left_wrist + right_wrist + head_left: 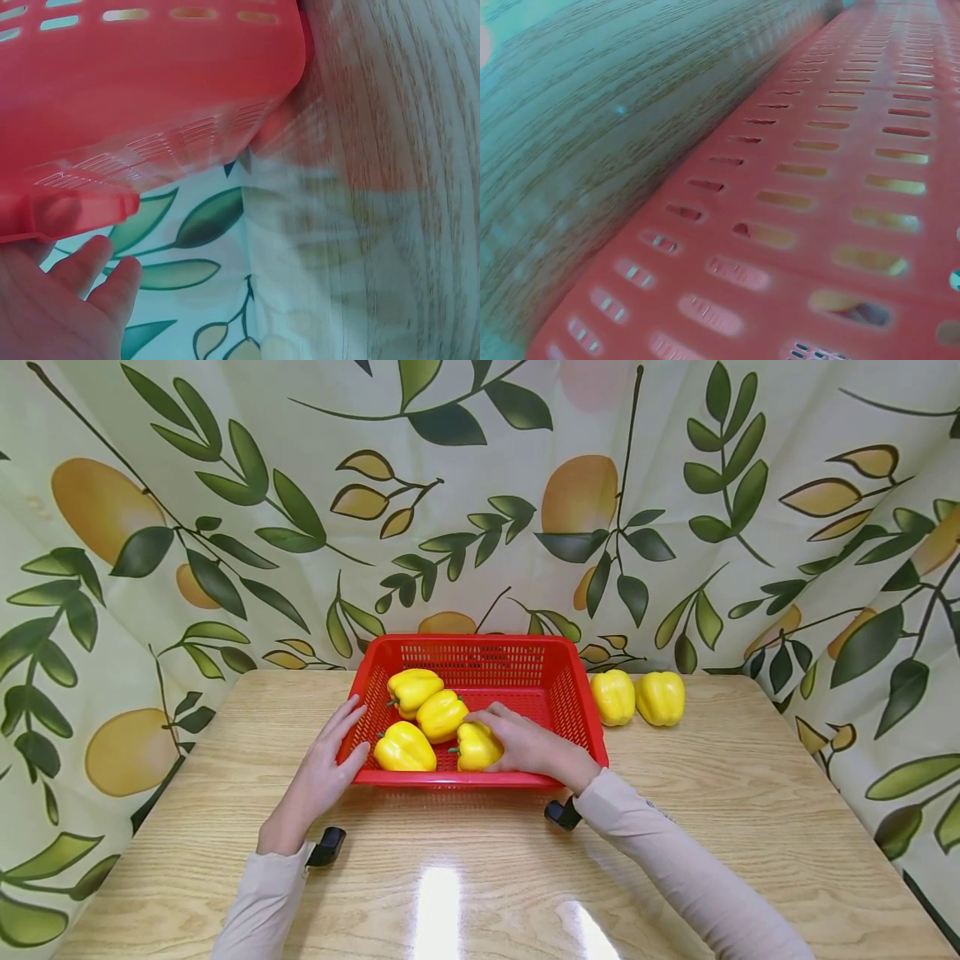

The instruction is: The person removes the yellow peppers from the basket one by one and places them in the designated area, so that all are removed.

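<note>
A red plastic basket (pixel 555 693) with slotted walls stands on the table, several yellow bell peppers (pixel 405 747) lying in its left half. Inside it, near the front wall, my right hand (pixel 525 743) grips one yellow bell pepper (pixel 478 747) from above and the right, its green stem pointing left. My left hand (pixel 326 768) is at the basket's left rim, fingers extended. Seen from the left wrist, the fingers (pixel 116 289) lie just by the rim's outer edge. The right wrist view shows the slotted wall (pixel 780 225) with yellow behind its slots; the right hand is mostly hidden there.
Two more yellow bell peppers (pixel 613 697) (pixel 660 698) stand side by side on the wooden table (pixel 720 827), right of the basket. A leaf-and-fruit patterned curtain (pixel 465 460) hangs close behind the basket and along both sides.
</note>
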`<state>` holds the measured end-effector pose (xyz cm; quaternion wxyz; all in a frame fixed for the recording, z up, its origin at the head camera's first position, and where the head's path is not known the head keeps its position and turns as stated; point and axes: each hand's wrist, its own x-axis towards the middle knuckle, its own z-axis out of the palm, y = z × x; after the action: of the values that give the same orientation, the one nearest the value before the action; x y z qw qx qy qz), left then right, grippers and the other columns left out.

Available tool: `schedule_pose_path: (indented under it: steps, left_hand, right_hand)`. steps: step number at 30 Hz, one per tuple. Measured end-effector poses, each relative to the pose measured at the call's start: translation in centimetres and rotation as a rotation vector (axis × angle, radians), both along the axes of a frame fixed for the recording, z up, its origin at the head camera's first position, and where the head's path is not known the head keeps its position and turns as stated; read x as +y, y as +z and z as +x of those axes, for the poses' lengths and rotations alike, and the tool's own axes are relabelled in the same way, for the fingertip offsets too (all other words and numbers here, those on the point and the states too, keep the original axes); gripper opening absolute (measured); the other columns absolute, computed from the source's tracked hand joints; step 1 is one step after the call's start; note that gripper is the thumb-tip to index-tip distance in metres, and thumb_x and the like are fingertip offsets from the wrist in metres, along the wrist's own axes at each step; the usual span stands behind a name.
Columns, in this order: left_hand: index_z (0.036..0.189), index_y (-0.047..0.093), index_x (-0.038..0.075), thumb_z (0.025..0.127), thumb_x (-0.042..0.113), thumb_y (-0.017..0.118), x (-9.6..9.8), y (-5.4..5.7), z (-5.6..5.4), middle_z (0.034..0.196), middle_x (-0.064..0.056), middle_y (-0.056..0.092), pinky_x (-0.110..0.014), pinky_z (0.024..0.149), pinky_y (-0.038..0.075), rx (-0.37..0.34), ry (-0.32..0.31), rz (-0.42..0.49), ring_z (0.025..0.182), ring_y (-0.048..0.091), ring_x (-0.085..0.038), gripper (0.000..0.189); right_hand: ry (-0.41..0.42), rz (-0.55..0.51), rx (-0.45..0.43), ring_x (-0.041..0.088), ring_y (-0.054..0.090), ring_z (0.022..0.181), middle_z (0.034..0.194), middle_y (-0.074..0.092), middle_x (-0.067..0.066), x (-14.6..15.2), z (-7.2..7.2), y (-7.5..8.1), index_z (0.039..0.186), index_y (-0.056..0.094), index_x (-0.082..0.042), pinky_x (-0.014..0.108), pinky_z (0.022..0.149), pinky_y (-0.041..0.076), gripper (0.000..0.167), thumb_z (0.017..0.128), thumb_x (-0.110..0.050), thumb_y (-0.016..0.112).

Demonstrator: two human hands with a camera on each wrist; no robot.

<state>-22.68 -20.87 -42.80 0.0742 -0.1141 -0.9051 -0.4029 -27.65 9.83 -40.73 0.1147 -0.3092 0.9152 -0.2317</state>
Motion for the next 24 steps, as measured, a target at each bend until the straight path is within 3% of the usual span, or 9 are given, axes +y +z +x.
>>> schedule_pose_path:
  steps: [9, 17, 24]
  left_hand:
    - [0.15, 0.04, 0.004, 0.095, 0.011, 0.057, -0.02, -0.01, 0.02, 0.164, -0.009, 0.025, -0.065, 0.116, 0.027, -0.008, -0.001, 0.01, 0.15, 0.023, -0.038, 0.058]
    - [0.15, 0.04, 0.004, 0.096, 0.012, 0.056, -0.06, -0.15, 0.0, 0.164, -0.009, 0.025, -0.066, 0.116, 0.027, -0.006, -0.003, 0.018, 0.15, 0.024, -0.039, 0.058]
    - [0.149, 0.041, 0.002, 0.095, 0.011, 0.056, -0.05, -0.15, -0.11, 0.164, -0.009, 0.026, -0.064, 0.117, 0.026, 0.008, -0.007, 0.029, 0.15, 0.025, -0.039, 0.057]
  right_hand:
    - [-0.016, 0.002, 0.071, 0.019, 0.055, 0.106, 0.121, 0.047, 0.006, -0.15, 0.14, 0.19, 0.147, 0.046, -0.011, 0.033, 0.094, 0.054, 0.081, 0.078, -0.03, 0.084]
    - [-0.027, -0.003, 0.082, 0.022, 0.055, 0.117, 0.136, 0.051, 0.006, 0.0, 0.25, 0.54, 0.147, 0.043, -0.014, 0.041, 0.102, 0.051, 0.082, 0.077, -0.03, 0.084]
    - [-0.043, -0.014, 0.093, 0.023, 0.053, 0.119, 0.138, 0.053, 0.006, 0.59, 0.5, 0.87, 0.148, 0.043, -0.014, 0.042, 0.1, 0.051, 0.082, 0.079, -0.032, 0.082]
